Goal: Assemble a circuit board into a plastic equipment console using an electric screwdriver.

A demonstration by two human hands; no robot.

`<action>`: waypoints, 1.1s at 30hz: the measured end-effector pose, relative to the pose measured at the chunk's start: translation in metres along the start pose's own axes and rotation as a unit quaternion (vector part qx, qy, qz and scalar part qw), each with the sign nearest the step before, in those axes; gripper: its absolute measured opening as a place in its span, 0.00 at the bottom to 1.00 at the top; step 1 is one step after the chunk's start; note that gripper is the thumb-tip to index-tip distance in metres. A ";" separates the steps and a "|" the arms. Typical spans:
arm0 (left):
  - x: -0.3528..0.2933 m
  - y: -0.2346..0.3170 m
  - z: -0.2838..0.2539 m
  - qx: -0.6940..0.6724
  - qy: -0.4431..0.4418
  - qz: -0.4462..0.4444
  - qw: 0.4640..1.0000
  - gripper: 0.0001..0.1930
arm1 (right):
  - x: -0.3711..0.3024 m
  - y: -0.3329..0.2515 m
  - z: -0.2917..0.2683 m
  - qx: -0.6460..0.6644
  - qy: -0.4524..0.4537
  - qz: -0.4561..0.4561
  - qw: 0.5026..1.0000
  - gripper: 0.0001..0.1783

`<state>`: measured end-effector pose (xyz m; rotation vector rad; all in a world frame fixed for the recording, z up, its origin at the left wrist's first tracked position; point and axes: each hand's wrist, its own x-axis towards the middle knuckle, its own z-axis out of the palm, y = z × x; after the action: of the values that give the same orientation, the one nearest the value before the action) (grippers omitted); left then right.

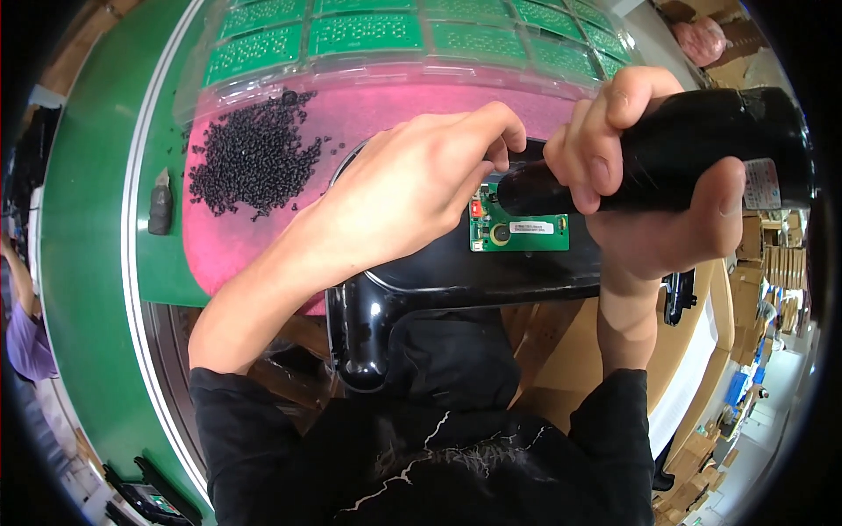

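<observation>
My right hand [631, 158] is wrapped round a thick black electric screwdriver [684, 145], held nearly level. The screwdriver's narrow nose points left, over a small green circuit board [539, 244]. That board lies on a glossy black plastic housing [438, 273], which spans the mat's front edge and my lap. Over the board's left side, my left hand [430, 180] is bent with its fingers curled beside the screwdriver's nose. Whatever its fingertips hold, if anything, is hidden. Left of it, a heap of small black screws [254, 158] is spread on the pink mat [210, 250].
Clear plastic trays [421, 66] of green circuit boards [364, 33] line the mat's far edge. A dark-handled pointed tool [160, 206] lies on the green table [96, 175]. Right of my lap stands an open cardboard box [570, 351]. A person in purple [31, 342] is at far left.
</observation>
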<state>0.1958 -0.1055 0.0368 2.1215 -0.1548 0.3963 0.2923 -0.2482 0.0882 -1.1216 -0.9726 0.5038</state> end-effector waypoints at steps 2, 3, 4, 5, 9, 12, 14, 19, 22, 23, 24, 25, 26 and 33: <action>-0.001 -0.001 0.001 -0.013 0.008 0.004 1.000 0.11 | 0.001 0.000 0.000 -0.027 -0.005 0.004 1.000 0.36; -0.001 0.000 0.000 -0.014 0.008 0.003 1.000 0.11 | 0.001 0.000 0.000 -0.054 -0.009 0.006 0.999 0.36; 0.000 0.001 0.000 -0.020 0.004 -0.012 1.000 0.11 | 0.002 0.000 -0.001 -0.054 -0.009 0.007 0.998 0.36; 0.000 0.001 0.000 -0.025 0.000 -0.026 0.999 0.10 | 0.003 0.001 -0.002 -0.052 -0.025 0.014 0.998 0.36; 0.000 -0.003 0.002 0.028 0.029 0.021 0.999 0.07 | 0.005 -0.001 0.004 -0.106 -0.049 0.023 0.993 0.37; 0.001 -0.006 0.004 0.005 0.038 0.033 0.999 0.06 | 0.004 0.000 0.008 -0.124 -0.052 0.007 0.991 0.36; 0.002 -0.006 0.004 0.010 0.022 0.030 0.999 0.07 | 0.004 0.002 0.006 -0.129 -0.057 -0.004 0.990 0.37; -0.002 -0.004 0.002 0.033 -0.009 0.033 0.999 0.10 | -0.005 0.003 0.000 0.027 0.016 -0.023 0.999 0.38; -0.003 -0.002 0.002 0.060 -0.035 0.048 0.996 0.11 | -0.012 -0.008 -0.012 0.166 -0.003 -0.081 0.983 0.36; 0.000 0.001 0.001 0.041 -0.059 0.063 0.995 0.10 | -0.012 -0.015 -0.016 0.181 -0.013 -0.088 0.980 0.34; 0.002 0.003 0.000 0.022 -0.084 0.077 0.993 0.09 | -0.015 -0.026 -0.015 0.180 0.009 -0.073 0.981 0.31; 0.003 0.002 0.001 0.006 -0.066 0.095 0.993 0.08 | -0.017 -0.030 -0.015 0.194 0.024 -0.079 0.977 0.30; 0.002 0.001 0.002 0.007 -0.066 0.096 0.993 0.08 | -0.018 -0.032 -0.014 0.210 0.037 -0.085 0.973 0.28; 0.000 0.003 0.003 0.008 -0.021 0.171 0.985 0.06 | -0.025 -0.046 -0.008 0.210 0.078 -0.090 0.970 0.26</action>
<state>0.1957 -0.1094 0.0375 2.1204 -0.5464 0.5550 0.2813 -0.2891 0.1197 -0.6748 -0.7742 0.4404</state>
